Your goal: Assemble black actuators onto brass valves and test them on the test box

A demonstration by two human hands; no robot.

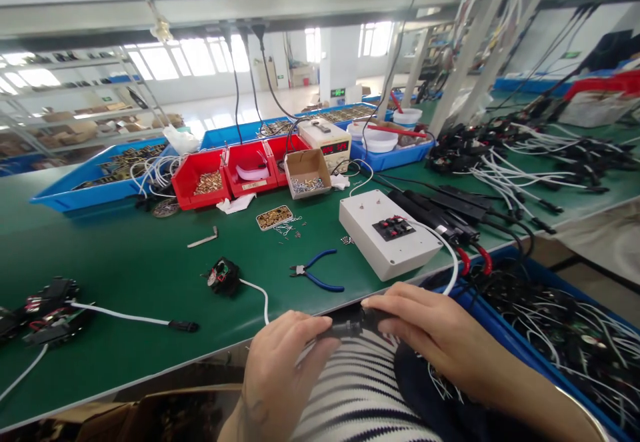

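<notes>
At the table's front edge, my left hand (287, 355) is closed on a black cable connector (344, 329). A white cable (260, 290) runs from beside this hand to a small black module with a circuit board (223, 275). My right hand (425, 325) grips a second black connector (371, 320), end to end with the first; whether they are fully joined I cannot tell. Another white cable (454, 262) loops from the light grey box (407, 255) with red and black terminals down behind my right hand. Blue-handled cutters (320, 272) lie just beyond my hands.
Red bins (200, 185), a cardboard box of small metal parts (307, 175) and a power supply (327, 145) stand behind. More modules (55, 312) lie at left. A blue crate (483, 335) of cabled modules sits low at right, below black cable-ended bars (425, 215).
</notes>
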